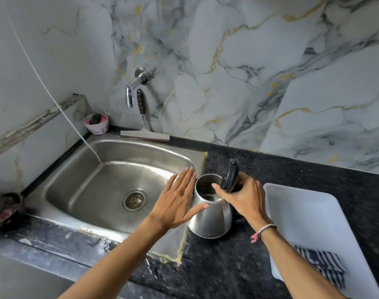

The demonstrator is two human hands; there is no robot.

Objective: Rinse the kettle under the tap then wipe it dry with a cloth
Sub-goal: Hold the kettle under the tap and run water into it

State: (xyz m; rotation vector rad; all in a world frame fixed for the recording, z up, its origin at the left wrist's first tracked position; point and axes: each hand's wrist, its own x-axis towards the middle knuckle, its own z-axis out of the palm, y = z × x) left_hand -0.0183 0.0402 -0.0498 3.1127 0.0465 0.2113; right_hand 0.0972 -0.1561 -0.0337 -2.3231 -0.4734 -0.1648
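A steel kettle (212, 219) stands on the black counter just right of the sink, its black lid (230, 175) flipped up. My right hand (242, 197) grips the kettle at its handle side, with a finger across the open mouth. My left hand (177, 199) lies flat against the kettle's left wall, fingers spread. The chrome tap (134, 87) juts from the marble wall above the sink; no water runs from it. A striped dark-and-white cloth (322, 264) lies in a white tray (313, 212) at the right, partly hidden by my right forearm.
The steel sink (80, 182) has a drain at its middle. A squeegee (144, 126) leans on the wall behind it, beside a pink cup (96, 125) holding a scrubber. A thin white tube (54, 100) hangs into the sink. A dark rag (3, 209) sits at the far left.
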